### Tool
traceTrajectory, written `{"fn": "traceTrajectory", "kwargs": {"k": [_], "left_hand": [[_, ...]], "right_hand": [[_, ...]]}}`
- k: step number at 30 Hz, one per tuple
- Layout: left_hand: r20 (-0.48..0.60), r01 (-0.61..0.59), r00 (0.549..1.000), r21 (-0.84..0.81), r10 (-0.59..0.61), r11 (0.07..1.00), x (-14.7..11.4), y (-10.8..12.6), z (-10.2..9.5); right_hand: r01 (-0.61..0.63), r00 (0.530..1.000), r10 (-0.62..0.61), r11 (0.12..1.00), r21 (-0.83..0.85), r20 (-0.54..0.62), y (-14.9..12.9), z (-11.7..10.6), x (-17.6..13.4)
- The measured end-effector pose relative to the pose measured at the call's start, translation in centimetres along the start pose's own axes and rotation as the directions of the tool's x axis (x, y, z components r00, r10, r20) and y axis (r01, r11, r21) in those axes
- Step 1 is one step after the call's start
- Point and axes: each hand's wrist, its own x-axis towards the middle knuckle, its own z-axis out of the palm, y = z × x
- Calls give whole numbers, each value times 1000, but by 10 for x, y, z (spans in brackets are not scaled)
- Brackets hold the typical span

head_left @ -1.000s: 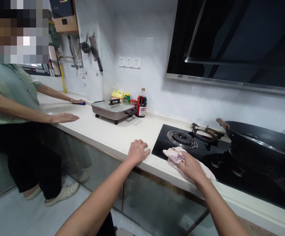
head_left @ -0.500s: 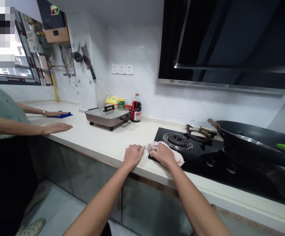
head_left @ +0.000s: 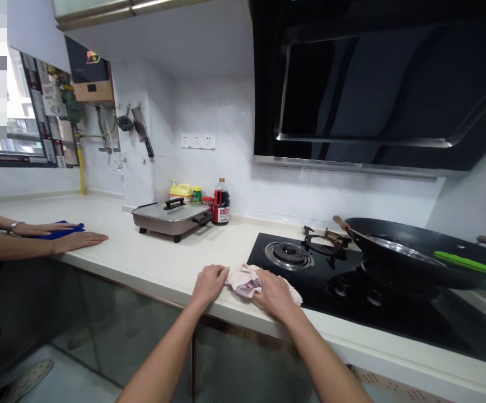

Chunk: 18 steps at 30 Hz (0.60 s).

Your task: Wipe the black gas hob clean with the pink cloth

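Note:
A pale pink cloth (head_left: 243, 274) lies bunched across the counter's front part and the left edge of the black gas hob (head_left: 318, 296). A purplish patch shows in its middle fold. My right hand (head_left: 274, 292) is on the cloth, fingers curled over it, thumb at the fold. At the cloth's left end, my left hand (head_left: 210, 284) rests low on the counter with bent fingers, its fingertips closed at the cloth's edge. The exact grip there is partly hidden. Just behind the cloth is the left burner (head_left: 289, 256), without its pan support.
A lidded electric pan (head_left: 171, 218) stands behind left, beside a dark sauce bottle (head_left: 221, 207). A large wok (head_left: 411, 252) with a green-handled tool (head_left: 470, 265) sits on the hob's right. Another person's hands (head_left: 79, 240) rest at left by a blue cloth (head_left: 69, 228). The range hood (head_left: 360, 95) overhangs.
My right hand has drawn the cloth left, partly off the hob, and its fold has opened. My left hand now meets the cloth's edge. The view has tilted up and shifted right.

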Motion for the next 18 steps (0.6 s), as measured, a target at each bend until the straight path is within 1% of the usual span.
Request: {"fn": "traceTrajectory", "kwargs": {"k": [5, 8, 12, 15, 18], "left_hand": [[2, 4, 1000, 1, -4, 1000, 0, -2, 1], [0, 1, 1000, 0, -1, 1000, 0, -3, 1], [-2, -7, 1000, 3, 7, 1000, 1, -4, 2], [0, -13, 1000, 8, 13, 1000, 2, -5, 4], [2, -15, 1000, 13, 15, 1000, 2, -6, 4]], "right_hand": [[-135, 991, 136, 991, -15, 23, 43, -32, -21], [-247, 968, 249, 968, -48, 35, 78, -51, -39], [-358, 933, 359, 929, -96, -1, 128, -71, -73], [-410, 912, 410, 910, -62, -13, 154, -81, -99], [-418, 908, 417, 908, -20, -29, 172, -88, -122]]}}
